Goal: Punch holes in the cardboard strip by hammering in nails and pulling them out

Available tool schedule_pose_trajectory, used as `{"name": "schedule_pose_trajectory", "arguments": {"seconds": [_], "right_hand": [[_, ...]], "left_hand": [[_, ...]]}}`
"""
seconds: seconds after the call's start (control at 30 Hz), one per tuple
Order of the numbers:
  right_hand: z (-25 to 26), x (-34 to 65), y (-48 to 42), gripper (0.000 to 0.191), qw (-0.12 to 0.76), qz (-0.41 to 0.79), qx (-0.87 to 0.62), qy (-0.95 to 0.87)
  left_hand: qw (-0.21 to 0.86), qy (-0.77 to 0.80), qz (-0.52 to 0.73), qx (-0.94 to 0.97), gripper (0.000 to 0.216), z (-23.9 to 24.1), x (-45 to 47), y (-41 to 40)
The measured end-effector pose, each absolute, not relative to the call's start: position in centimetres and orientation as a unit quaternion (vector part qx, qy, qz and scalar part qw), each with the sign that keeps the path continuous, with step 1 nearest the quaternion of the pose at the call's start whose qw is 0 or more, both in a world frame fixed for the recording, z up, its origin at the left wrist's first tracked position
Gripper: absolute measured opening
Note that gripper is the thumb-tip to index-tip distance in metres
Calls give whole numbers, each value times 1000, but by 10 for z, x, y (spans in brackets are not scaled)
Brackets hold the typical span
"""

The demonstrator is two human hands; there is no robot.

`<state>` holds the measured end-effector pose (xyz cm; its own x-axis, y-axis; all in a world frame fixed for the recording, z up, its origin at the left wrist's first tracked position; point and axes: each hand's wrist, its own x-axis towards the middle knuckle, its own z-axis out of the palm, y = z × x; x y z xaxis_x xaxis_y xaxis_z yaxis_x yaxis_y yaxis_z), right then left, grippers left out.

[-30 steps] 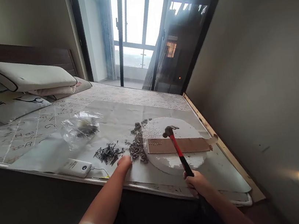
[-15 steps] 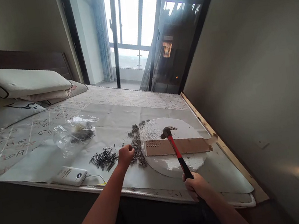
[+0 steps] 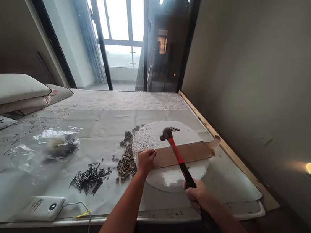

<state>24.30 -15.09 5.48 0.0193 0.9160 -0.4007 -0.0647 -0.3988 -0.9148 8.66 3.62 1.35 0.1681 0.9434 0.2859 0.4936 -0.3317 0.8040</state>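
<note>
My right hand grips the black end of a red-handled hammer, whose steel head hovers over a brown wooden strip. The strip lies across a round white foam disc. My left hand rests on the strip's left end with fingertips pinched together, apparently on a small nail I can barely make out. Left of the disc lie a heap of grey gravel-like bits and a pile of dark nails.
All this lies on a paper-covered bed. A clear plastic bag sits at the left, a white power bank with a cable near the front edge, pillows at the far left. A wall stands close on the right.
My left hand moved from beside the nail pile to the right, onto the left end of the wooden strip, closing into a pinch. The hammer stayed raised over the strip; the view shifted right.
</note>
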Motion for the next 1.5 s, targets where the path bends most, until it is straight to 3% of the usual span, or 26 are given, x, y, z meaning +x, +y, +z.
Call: {"name": "schedule_pose_trajectory", "arguments": {"seconds": [0.7,0.9,1.13,1.5], "right_hand": [[55,252,-153,13,378,634,-566,-366],[70,251,-163,9,371,590,-584,-416],[62,239,-163,16,331,600,-602,-410],[77,238,-176,19,357,586,-600,-412]], "left_hand": [[237,516,353,744,23,12,93,37],[223,510,360,749,21,9,93,34],[207,525,340,753,19,7,92,32],[203,524,336,756,19,6,93,31]]}}
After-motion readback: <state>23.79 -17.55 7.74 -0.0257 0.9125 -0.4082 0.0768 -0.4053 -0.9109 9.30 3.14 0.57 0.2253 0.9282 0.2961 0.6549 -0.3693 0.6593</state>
